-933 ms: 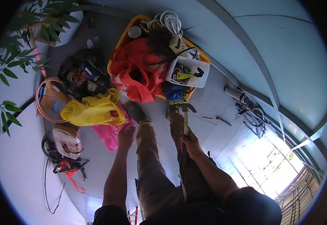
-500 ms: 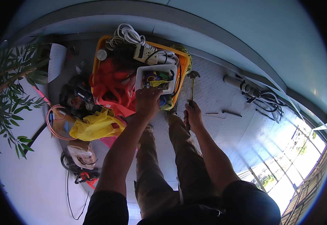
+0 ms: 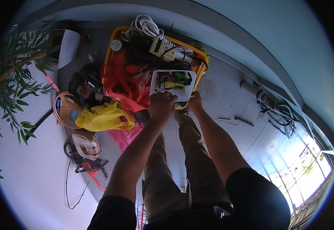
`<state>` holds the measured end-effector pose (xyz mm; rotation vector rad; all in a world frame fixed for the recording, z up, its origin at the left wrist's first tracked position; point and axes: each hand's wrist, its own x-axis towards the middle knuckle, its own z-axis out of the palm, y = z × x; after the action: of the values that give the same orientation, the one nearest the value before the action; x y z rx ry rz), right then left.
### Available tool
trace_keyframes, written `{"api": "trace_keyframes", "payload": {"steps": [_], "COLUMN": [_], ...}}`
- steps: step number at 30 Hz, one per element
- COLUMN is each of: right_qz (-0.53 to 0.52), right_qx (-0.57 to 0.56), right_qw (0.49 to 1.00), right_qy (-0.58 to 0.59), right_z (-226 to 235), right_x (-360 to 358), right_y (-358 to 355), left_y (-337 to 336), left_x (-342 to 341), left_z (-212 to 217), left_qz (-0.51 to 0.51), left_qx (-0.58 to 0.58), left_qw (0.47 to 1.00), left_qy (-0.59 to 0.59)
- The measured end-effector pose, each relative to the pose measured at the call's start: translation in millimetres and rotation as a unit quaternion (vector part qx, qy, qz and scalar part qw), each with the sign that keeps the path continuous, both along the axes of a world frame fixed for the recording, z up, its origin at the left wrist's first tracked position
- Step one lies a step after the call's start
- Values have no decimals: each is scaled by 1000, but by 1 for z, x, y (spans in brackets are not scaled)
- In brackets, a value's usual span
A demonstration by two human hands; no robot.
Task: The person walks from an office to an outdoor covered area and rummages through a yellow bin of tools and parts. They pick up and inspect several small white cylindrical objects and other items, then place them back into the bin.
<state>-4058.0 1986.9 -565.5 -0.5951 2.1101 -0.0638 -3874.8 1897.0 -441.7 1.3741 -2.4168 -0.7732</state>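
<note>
Crumpled yellow bag [image 3: 102,119] on floor, left of legs

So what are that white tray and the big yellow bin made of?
The white tray under both hands looks like thin moulded plastic: smooth, slightly glossy, with rounded corners. The yellow bin also looks like plastic, judging by its even bright colour and thick rounded rim, though clutter hides most of it.

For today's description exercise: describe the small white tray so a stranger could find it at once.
Find the big yellow crate heaped with cables. The white tray sits at its near edge, with both hands on it, the left hand and the right hand. It alone is pale, square and full of small colourful bits.
</note>
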Motion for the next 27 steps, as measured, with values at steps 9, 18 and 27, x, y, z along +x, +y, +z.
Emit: {"api": "trace_keyframes", "payload": {"steps": [9,18,27], "right_qz": [-177,-322,-10], "right_qx": [-66,-62,235], "right_qw": [972,932,925], "right_qy": [-143,-152,-300], "right_z": [20,191,286], "right_x": [-24,-34,86], "right_y": [-21,32,54], "left_y": [6,-13,208], "left_x": [-8,27,195], "left_z": [0,19,86], "left_qz": [12,121,330], "left_qx": [20,-36,531], "left_qw": [999,981,774], "left_qy": [-29,145,-100]}}
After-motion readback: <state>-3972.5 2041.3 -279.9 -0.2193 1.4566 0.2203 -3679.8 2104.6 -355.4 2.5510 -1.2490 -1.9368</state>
